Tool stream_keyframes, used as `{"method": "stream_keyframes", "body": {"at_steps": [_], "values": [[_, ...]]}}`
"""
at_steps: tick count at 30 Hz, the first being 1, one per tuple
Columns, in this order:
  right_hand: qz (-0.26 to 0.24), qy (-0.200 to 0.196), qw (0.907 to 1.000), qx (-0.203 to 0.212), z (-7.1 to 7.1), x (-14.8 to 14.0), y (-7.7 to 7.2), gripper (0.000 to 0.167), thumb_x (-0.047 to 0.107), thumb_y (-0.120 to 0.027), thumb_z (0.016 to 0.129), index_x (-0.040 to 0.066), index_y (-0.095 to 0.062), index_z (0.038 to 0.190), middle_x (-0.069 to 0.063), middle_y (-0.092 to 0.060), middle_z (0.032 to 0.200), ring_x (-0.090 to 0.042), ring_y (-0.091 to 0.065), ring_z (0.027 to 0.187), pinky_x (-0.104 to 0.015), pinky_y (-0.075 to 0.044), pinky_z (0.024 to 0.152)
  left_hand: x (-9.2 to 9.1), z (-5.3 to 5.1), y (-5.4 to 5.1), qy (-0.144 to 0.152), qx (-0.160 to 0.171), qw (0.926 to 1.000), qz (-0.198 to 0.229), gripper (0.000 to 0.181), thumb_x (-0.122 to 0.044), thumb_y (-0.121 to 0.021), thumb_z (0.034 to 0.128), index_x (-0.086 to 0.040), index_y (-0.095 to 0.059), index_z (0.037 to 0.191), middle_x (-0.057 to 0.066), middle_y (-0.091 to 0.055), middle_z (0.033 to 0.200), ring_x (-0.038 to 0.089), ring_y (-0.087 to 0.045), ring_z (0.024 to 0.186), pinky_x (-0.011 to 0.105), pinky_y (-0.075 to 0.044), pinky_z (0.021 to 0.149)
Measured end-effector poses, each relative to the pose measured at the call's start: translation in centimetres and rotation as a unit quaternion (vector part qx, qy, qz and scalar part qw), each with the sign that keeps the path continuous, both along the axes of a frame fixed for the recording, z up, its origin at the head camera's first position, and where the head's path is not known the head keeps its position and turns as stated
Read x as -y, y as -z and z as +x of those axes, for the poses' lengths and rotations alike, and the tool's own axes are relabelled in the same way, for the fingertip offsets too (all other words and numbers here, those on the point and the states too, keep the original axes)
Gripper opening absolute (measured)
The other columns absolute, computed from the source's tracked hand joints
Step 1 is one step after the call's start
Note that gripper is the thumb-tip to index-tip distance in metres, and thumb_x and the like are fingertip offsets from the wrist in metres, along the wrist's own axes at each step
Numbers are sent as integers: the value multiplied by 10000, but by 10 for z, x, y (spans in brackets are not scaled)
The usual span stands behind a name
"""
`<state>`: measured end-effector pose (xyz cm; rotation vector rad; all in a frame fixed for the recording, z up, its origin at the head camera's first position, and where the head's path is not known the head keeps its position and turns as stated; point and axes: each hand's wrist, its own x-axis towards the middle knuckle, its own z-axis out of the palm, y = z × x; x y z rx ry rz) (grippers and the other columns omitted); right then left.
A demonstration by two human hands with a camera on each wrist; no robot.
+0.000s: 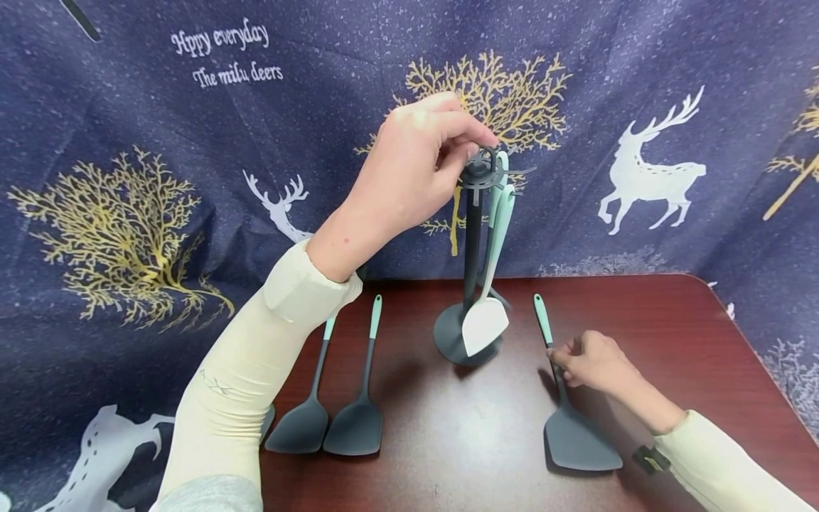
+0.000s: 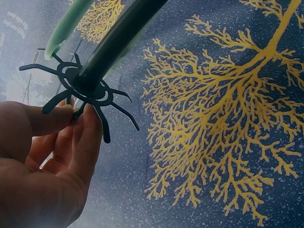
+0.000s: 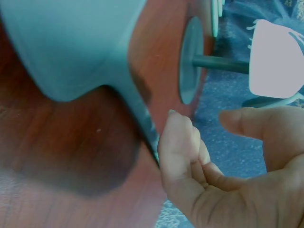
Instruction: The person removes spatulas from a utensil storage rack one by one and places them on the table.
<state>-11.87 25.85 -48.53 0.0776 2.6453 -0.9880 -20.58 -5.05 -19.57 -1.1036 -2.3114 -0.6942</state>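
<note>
Deer-printed cloth [image 1: 563, 220] filled the back, and there ran the far edge of the reddish-brown desk [image 1: 473, 434]! Up near that edge rose the dark stand [image 1: 472, 242]; out toward the right edge lay a lone dark spatula [image 1: 581, 442], with two dark spatulas [image 1: 355, 430] across toward the left, and a white-headed spatula [image 1: 485, 323] hanging! The left grip [image 1: 409, 160], high up, pinched a hook [image 1: 494, 162]; the right grip [image 1: 595, 361], thumb clear of bent fingers, was right at the lone spatula's shaft, contact impossible to tell.
</note>
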Motion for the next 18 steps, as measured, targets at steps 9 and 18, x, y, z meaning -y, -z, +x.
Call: {"method": "stream_keyframes", "body": {"at_steps": [9,18], "values": [[-27,-109,9993,-352,-1,9,-15,348,397,-687,1013,59,-759,975,22,-730,698,-116,-735,677,-353,-557,749,0,1,0,9,-18,10000,15,274,-9,-585,1039,-100,-832,1113,4,-625,895,112,-481,742,265,-400,720],[-147,-22,9959,-888,-2,19,-28,355,351,-705,1004,16,-722,1121,-4,-760,841,-125,-707,706,-309,-521,701,-1,0,0,13,-58,10000,5,274,-5,-587,1036,-99,-831,1116,5,-621,884,113,-482,737,266,-400,726]]}}
